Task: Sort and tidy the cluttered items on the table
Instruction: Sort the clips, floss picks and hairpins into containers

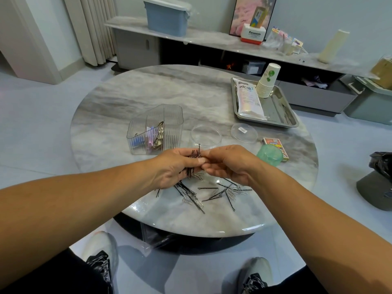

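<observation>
The left hand (176, 166) holds a bundle of black hairpins (192, 164) in a clenched grip, thumb pressed across them, their long axes running roughly away from the person so the tips stick out past the fingers. The right hand (224, 164) meets it from the other side, fingertips pinching a single upright pin (199, 150) at the top of that bundle (adding it or squaring it up, I'd guess). Just below and nearer the person than both grips, loose black pins (220, 195) and silver paper clips (196, 201) lie scattered on the desk (148, 92), pointing every which way, most of them under the right wrist, so that hand looks nearer for the next pick. Beyond the left grip stands the clear divided organizer (156, 130); beyond the right, a round clear dish (206, 136).
</observation>
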